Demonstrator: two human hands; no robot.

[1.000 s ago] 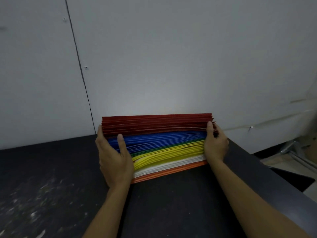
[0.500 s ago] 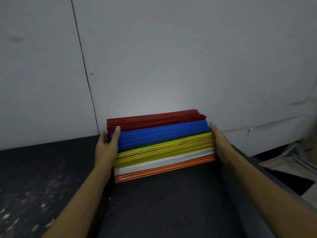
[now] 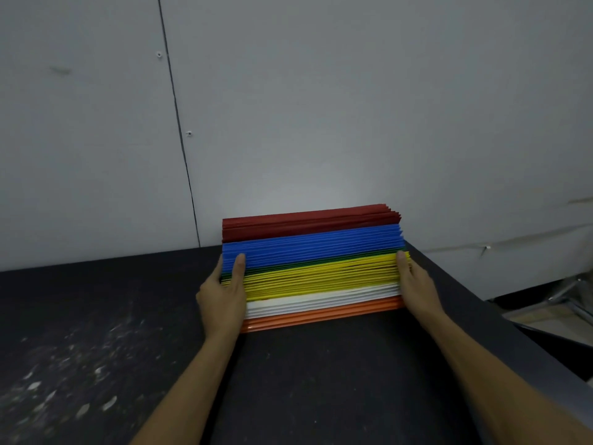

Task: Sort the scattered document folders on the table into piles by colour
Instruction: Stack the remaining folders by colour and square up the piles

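A stack of document folders lies on the black table against the wall, banded by colour from back to front: red, blue, a thin green band, yellow, white and orange. My left hand grips the stack's left end, thumb lying over the blue and green folders. My right hand presses flat against the right end, its fingers mostly hidden behind the stack.
A grey wall rises right behind the stack. The table's right edge runs close past my right arm, with floor and a metal frame beyond it. White specks mark the table's left part.
The fanned folders have been pushed together into a tighter stack. My left thumb has come over the blue and green band, and my right hand has slid lower along the right end.
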